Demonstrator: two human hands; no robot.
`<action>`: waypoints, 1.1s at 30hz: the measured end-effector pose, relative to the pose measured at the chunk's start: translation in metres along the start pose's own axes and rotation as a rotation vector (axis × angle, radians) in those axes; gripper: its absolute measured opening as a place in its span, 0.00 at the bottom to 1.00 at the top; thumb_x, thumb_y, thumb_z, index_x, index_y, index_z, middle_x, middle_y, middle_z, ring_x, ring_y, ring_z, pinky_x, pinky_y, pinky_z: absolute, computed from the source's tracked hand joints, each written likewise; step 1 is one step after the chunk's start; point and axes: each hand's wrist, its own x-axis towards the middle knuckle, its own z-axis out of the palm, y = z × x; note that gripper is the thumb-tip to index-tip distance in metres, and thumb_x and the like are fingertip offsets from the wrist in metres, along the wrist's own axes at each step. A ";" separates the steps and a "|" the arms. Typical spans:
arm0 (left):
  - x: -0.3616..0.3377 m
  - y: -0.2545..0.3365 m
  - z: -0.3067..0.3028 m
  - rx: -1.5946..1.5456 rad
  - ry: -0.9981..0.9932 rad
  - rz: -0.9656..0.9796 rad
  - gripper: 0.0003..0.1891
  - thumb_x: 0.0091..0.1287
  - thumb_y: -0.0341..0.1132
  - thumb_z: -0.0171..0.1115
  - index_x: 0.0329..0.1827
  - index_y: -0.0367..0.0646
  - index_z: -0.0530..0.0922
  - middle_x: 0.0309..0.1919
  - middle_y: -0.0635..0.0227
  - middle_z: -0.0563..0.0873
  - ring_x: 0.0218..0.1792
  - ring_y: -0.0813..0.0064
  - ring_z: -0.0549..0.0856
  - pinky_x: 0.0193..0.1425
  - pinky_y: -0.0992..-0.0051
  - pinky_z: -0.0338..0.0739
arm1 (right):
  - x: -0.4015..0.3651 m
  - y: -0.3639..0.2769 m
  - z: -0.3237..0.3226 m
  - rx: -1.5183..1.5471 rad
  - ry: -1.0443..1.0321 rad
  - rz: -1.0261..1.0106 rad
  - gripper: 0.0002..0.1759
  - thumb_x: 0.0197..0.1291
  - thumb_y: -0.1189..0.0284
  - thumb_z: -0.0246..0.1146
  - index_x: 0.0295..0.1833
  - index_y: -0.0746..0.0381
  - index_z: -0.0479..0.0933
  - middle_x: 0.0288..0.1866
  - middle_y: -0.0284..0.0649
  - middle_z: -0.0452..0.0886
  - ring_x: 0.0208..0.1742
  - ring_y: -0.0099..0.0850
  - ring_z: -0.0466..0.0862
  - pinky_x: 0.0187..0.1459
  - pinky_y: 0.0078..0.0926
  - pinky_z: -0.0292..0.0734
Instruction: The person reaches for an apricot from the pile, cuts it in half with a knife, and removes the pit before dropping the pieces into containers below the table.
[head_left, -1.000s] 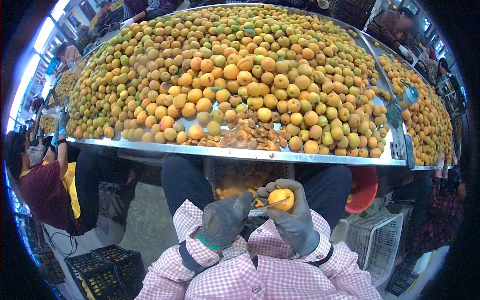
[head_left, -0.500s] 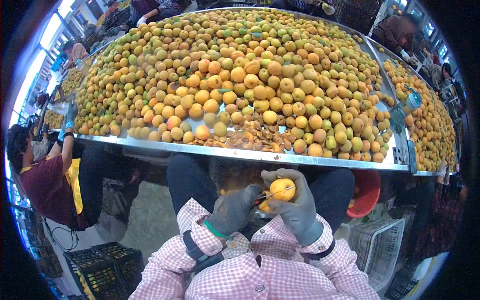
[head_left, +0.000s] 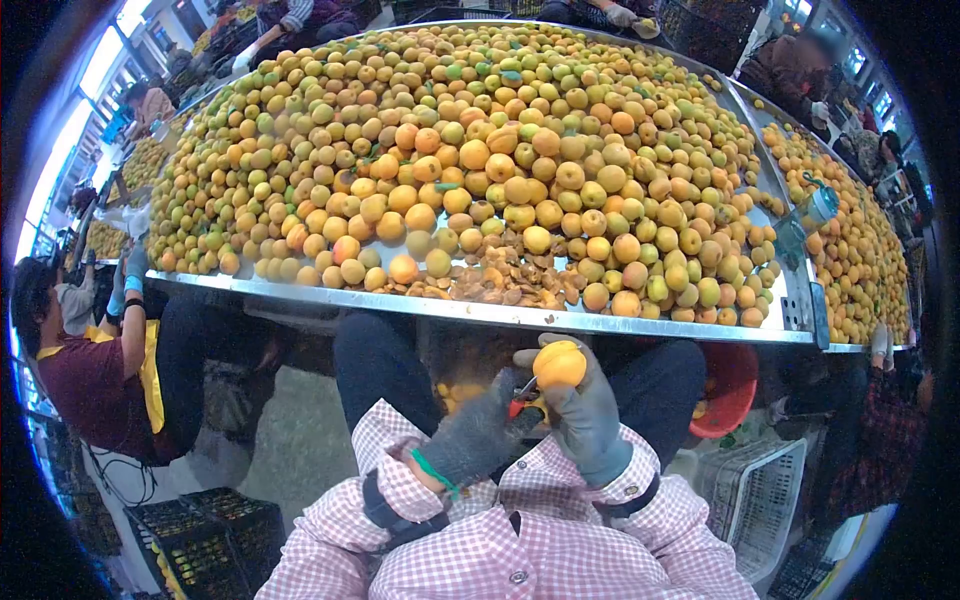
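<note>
My left hand [head_left: 468,432], in a dark grey glove, is closed round a small red-handled knife [head_left: 516,406]. Its short metal blade points toward a yellow-orange fruit [head_left: 560,364]. That fruit sits in the thumb and fingers of my right hand [head_left: 590,428], which wears a grey glove. Both hands are over my lap, just below the metal table edge [head_left: 480,310]. Beyond the edge lies a small heap of brownish fruit pieces [head_left: 510,278], with whole fruit piled behind it.
A green-capped bottle [head_left: 806,222] stands at the table's right. Below the table are a red basin [head_left: 728,390], a white crate [head_left: 770,500] and black crates [head_left: 215,530]. A co-worker in a maroon top [head_left: 88,395] sits at the left; others work around the tables.
The held fruit has moved slightly up and left and turned, and the blade no longer lies across its face. My left hand has shifted a little. The co-worker's hands at the left have moved.
</note>
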 end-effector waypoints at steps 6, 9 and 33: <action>0.000 -0.014 -0.006 0.236 -0.179 -0.271 0.22 0.65 0.40 0.59 0.57 0.39 0.66 0.46 0.43 0.78 0.42 0.41 0.81 0.42 0.55 0.75 | 0.006 0.000 0.001 0.146 0.112 0.021 0.33 0.53 0.70 0.69 0.62 0.65 0.62 0.53 0.43 0.74 0.48 0.27 0.78 0.47 0.22 0.77; 0.000 -0.003 -0.007 0.156 -0.107 -0.279 0.21 0.64 0.41 0.59 0.56 0.40 0.66 0.41 0.42 0.80 0.41 0.41 0.81 0.41 0.54 0.75 | 0.006 -0.004 -0.004 -0.183 0.097 -0.077 0.32 0.54 0.70 0.69 0.61 0.64 0.63 0.54 0.42 0.74 0.49 0.26 0.78 0.46 0.22 0.77; -0.007 -0.018 -0.001 0.308 0.050 -0.428 0.18 0.62 0.39 0.61 0.51 0.43 0.68 0.33 0.49 0.84 0.38 0.46 0.83 0.37 0.56 0.76 | 0.003 0.013 0.007 0.117 0.147 0.177 0.24 0.58 0.65 0.65 0.57 0.63 0.70 0.47 0.36 0.76 0.49 0.25 0.76 0.53 0.21 0.72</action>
